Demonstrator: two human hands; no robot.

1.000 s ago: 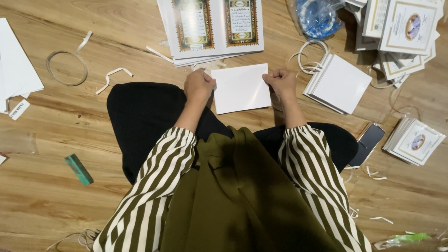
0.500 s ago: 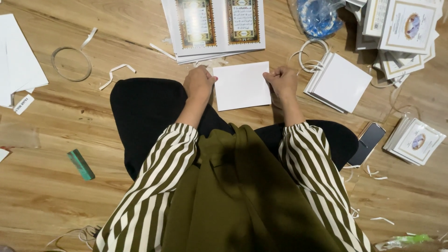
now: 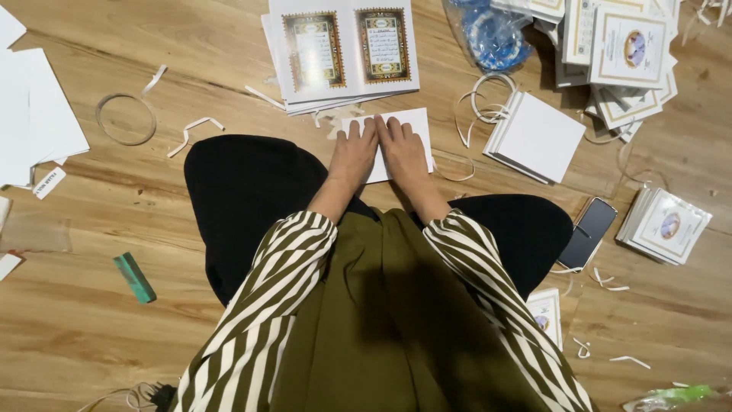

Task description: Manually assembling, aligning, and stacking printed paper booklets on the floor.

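On wooden floor [image 3: 114,305]: both hands flat, fingers [image 3: 358,133] extended, pressing white folded sheet [image 3: 415,122].

Light-brown wood-plank floor [image 3: 114,336] fills the whole view, grain running mostly left-right, slightly glossy. Even lighting from above, soft shadows only. No walls, windows or furniture in shot. Floor clutter: stacks of plain white sheets [image 3: 34,114] at the left edge, thin white paper offcut strips [image 3: 194,126] scattered about, a small green rectangular block [image 3: 135,278] lower left, a blue crumpled plastic bag [image 3: 492,34] at top, a dark smartphone [image 3: 587,233] lying flat at right.
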